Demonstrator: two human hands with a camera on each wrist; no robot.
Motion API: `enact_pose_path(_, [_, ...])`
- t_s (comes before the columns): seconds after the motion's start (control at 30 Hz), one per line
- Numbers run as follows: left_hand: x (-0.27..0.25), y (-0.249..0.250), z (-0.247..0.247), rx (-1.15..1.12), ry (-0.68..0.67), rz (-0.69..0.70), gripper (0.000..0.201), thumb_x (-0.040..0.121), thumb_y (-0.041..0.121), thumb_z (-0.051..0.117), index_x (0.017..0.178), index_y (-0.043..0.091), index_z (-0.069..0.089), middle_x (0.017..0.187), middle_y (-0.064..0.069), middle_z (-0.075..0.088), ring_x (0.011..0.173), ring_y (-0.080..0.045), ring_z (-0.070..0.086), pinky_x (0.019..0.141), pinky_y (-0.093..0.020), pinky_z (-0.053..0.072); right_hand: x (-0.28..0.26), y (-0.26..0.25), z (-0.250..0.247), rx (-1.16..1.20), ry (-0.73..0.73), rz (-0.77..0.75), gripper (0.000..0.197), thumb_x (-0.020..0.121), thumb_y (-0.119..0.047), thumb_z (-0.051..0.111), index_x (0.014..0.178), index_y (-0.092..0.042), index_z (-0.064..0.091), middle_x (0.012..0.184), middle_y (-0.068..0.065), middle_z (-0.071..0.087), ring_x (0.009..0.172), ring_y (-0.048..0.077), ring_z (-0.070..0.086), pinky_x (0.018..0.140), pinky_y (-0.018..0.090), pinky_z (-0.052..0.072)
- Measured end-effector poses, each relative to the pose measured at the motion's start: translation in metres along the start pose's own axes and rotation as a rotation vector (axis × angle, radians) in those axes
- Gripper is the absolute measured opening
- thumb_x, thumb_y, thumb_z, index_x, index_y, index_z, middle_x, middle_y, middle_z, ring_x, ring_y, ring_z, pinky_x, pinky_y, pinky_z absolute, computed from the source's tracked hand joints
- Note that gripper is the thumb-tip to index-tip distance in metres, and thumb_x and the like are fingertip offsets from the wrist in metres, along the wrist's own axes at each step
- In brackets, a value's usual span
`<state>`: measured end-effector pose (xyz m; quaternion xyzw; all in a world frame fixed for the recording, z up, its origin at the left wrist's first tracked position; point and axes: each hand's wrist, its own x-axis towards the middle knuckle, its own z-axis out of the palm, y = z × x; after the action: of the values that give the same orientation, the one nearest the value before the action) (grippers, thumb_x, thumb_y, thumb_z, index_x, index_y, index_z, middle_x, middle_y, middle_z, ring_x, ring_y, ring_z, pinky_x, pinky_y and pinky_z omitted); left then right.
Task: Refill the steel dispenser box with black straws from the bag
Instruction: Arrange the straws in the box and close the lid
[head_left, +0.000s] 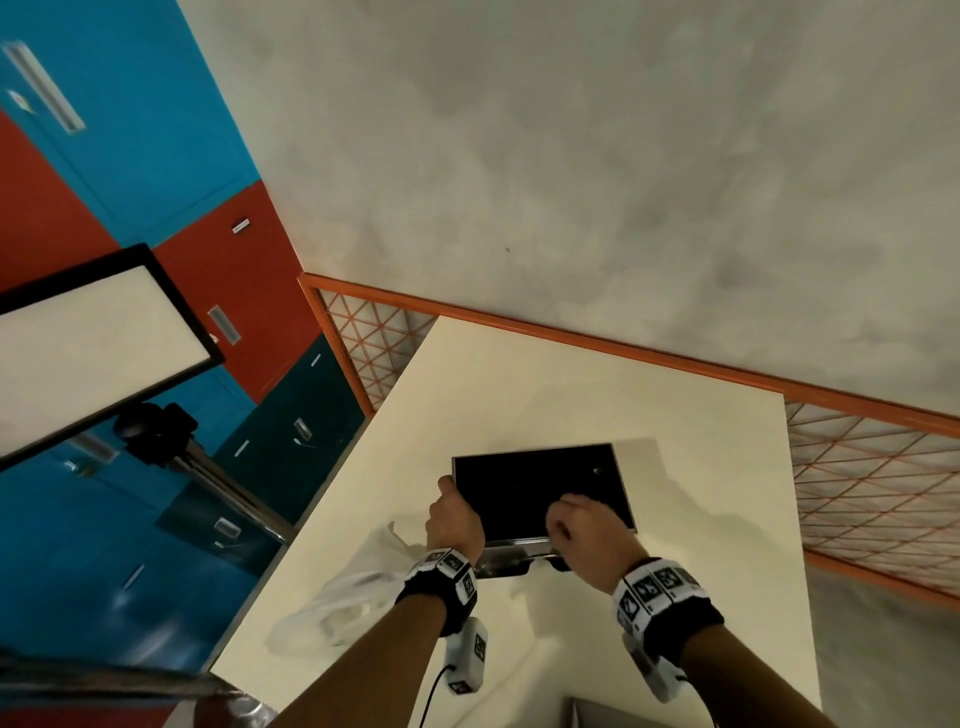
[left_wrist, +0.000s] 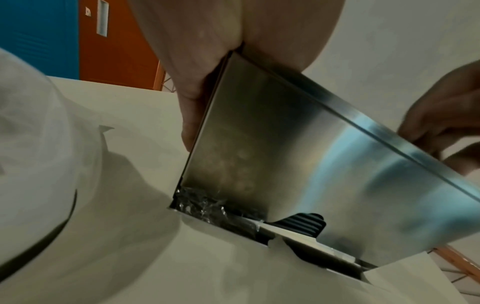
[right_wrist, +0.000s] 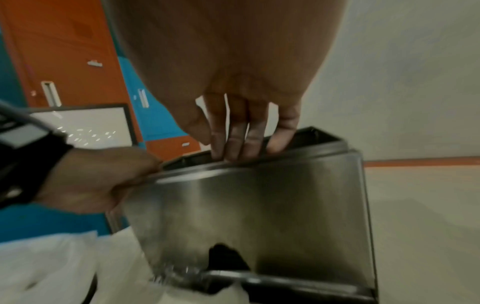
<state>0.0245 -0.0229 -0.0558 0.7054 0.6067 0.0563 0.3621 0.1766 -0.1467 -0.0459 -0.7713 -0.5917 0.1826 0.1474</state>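
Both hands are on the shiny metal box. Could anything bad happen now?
Maybe. The left hand grips one end of the box and the right hand's fingers hook over its thin top edge, so they could get pinched or scraped. The box looks tilted in the wrist views, so it might slip or tip. The plastic bag lies at the table's left edge and could slide off if bumped.
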Motion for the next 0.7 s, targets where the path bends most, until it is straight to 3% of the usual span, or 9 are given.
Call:
enact_pose_path(0.1, [0.001, 0.001, 0.0, 0.005, 0.0, -0.008, 0.029, 0.1, 0.008, 0.033, 0.129, 0.008, 0.039, 0.118, -0.025, 0.062, 0.104, -0.046, 0.063, 0.086, -0.05, 0.05, 0.009, -0.004, 0.012, -0.029, -0.101, 0.029, 0.028, 0.099, -0.031, 0.04, 0.102, -0.018, 0.064, 0.105, -0.002, 0.058, 0.1, 0.02, 0.057, 0.083, 0.038, 0.048])
enact_pose_path(0.2, [0.0, -0.002, 0.002, 0.005, 0.01, -0.001, 0.028, 0.101, 0.008, 0.033, 0.128, 0.009, 0.039, 0.117, -0.025, 0.063, 0.102, -0.045, 0.063, 0.084, -0.049, 0.049, 0.015, -0.002, 0.013, 0.032, 0.079, 0.087, 0.022, 0.096, -0.026, 0.045, 0.096, -0.014, 0.064, 0.102, 0.001, 0.056, 0.099, 0.024, 0.056, 0.083, 0.039, 0.049])
enact_pose_path(0.27, [-0.001, -0.002, 0.002, -0.001, 0.016, 0.008, 0.027, 0.101, 0.009, 0.034, 0.128, 0.009, 0.039, 0.115, -0.024, 0.064, 0.102, -0.045, 0.063, 0.082, -0.047, 0.048, 0.018, 0.002, 0.011, 0.002, 0.199, 0.237, 0.022, 0.094, -0.023, 0.048, 0.106, -0.01, 0.062, 0.113, 0.007, 0.053, 0.106, 0.028, 0.052, 0.09, 0.04, 0.048])
enact_pose_path(0.37, [-0.002, -0.004, 0.003, -0.011, 0.022, 0.013, 0.027, 0.101, 0.009, 0.034, 0.127, 0.009, 0.039, 0.115, -0.023, 0.064, 0.101, -0.044, 0.064, 0.079, -0.044, 0.046, 0.025, 0.003, 0.007, 0.122, 0.141, 0.525, 0.049, 0.098, -0.026, 0.046, 0.139, -0.002, 0.038, 0.14, 0.018, 0.036, 0.126, 0.036, 0.044, 0.102, 0.039, 0.04])
enact_pose_path(0.43, [-0.004, -0.005, 0.004, -0.019, 0.017, 0.024, 0.028, 0.101, 0.009, 0.034, 0.128, 0.008, 0.039, 0.116, -0.023, 0.065, 0.102, -0.044, 0.064, 0.079, -0.043, 0.044, 0.031, 0.001, 0.006, 0.256, 0.1, 0.628, 0.061, 0.099, -0.03, 0.043, 0.149, 0.0, 0.022, 0.148, 0.021, 0.029, 0.132, 0.037, 0.04, 0.103, 0.04, 0.038])
enact_pose_path(0.53, [-0.006, -0.008, 0.004, -0.043, 0.016, 0.044, 0.026, 0.101, 0.011, 0.035, 0.127, 0.01, 0.039, 0.114, -0.023, 0.065, 0.1, -0.044, 0.064, 0.078, -0.041, 0.044, 0.042, 0.003, 0.007, 0.386, 0.112, 0.728, 0.064, 0.098, -0.03, 0.045, 0.149, 0.001, 0.021, 0.146, 0.025, 0.035, 0.129, 0.041, 0.043, 0.099, 0.044, 0.041])
enact_pose_path(0.7, [-0.015, -0.013, 0.005, -0.081, 0.034, 0.069, 0.025, 0.1, 0.017, 0.036, 0.125, 0.014, 0.039, 0.11, -0.02, 0.067, 0.097, -0.042, 0.065, 0.086, -0.049, 0.052, 0.052, 0.012, 0.005, 0.488, 0.095, 0.839, 0.05, 0.097, -0.025, 0.049, 0.135, 0.006, 0.041, 0.127, 0.029, 0.056, 0.111, 0.042, 0.058, 0.082, 0.04, 0.048])
